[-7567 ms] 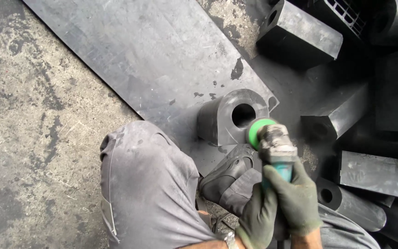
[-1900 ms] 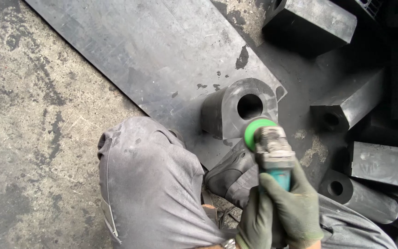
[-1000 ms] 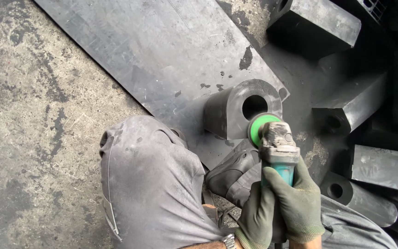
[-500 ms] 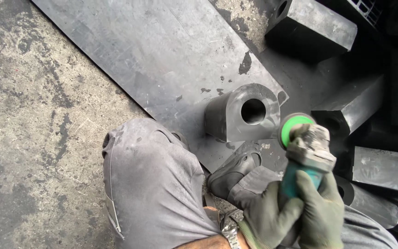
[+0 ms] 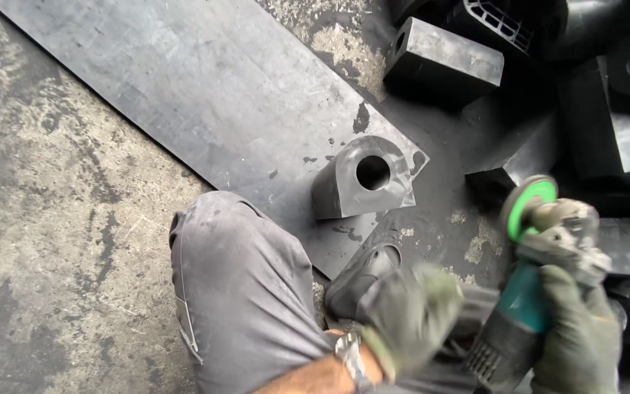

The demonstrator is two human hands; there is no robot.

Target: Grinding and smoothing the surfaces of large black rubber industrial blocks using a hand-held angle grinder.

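Concrete floor [image 5: 60,219], dark sheet [image 5: 205,87]; right hand [image 5: 577,343] fingers grip grinder [image 5: 534,292]; left hand [image 5: 410,317] blurred, cannot tell.

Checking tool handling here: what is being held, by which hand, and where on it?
The right hand grips the angle grinder around its teal body, behind the head. The left hand holds nothing.

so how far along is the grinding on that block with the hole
The black block with the hole sits on the dark sheet, untouched. The right hand holds the angle grinder clear of it; the left hand is free. Other blocks lie piled beyond.
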